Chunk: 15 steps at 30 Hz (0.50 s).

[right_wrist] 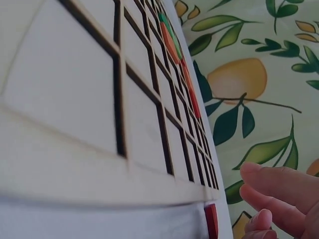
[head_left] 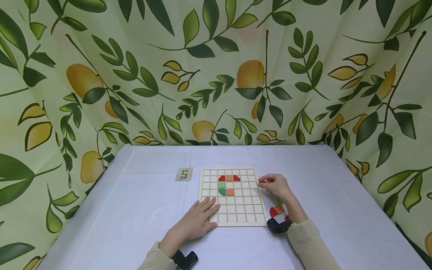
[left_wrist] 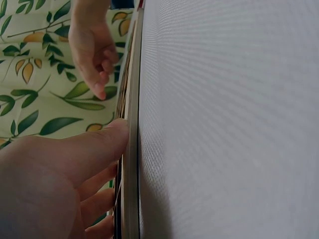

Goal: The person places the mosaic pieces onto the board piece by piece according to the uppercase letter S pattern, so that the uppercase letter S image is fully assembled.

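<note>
Beside board point(head_left: 242, 208), at least three tiles point(head_left: 278, 209)

Leafy curtain point(head_left: 216, 75) on three sides (printed with yellowish fruit), white tablecloth point(head_left: 118, 210)

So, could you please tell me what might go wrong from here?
The right hand hovers by a red piece lying beside the edge of the grid board; it might fumble that piece or push it against the rim. The loose pieces sit close to the right forearm and its black wrist camera, which could nudge them. The left hand rests on the board's near left corner, so shifting it might slide the board.
</note>
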Tool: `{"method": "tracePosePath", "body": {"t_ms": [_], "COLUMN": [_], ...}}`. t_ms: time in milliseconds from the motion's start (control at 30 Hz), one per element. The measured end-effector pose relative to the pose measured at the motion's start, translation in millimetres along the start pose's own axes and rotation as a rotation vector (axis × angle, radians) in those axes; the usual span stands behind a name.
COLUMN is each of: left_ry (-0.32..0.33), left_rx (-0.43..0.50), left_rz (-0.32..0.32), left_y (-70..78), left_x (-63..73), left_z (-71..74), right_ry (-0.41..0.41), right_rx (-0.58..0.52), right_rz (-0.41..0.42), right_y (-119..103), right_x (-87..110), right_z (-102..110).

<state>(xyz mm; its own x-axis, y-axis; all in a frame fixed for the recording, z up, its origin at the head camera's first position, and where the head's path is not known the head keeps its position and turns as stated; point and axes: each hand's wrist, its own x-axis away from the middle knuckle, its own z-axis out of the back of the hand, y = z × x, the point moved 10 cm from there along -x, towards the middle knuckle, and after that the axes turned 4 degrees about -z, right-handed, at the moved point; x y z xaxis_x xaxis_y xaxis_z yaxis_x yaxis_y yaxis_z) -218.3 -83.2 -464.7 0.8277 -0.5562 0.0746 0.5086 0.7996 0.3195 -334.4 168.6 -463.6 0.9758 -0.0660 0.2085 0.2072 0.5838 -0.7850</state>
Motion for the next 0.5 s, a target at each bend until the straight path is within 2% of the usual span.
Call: {"method": "tracePosePath", "body": {"t_ms": [500], "left_ry": [-0.008], "left_rx": [0.005], "left_rz": [0.012], "left_y": [-1.0], "left_x": [-0.2], "left_z": [-1.1], "right_ry": [0.005], "right_rx": [0.020], "right_rz": [-0.036], "right_y": [9.2], "right_x": [-10.0], "right_z": [7.6]}}
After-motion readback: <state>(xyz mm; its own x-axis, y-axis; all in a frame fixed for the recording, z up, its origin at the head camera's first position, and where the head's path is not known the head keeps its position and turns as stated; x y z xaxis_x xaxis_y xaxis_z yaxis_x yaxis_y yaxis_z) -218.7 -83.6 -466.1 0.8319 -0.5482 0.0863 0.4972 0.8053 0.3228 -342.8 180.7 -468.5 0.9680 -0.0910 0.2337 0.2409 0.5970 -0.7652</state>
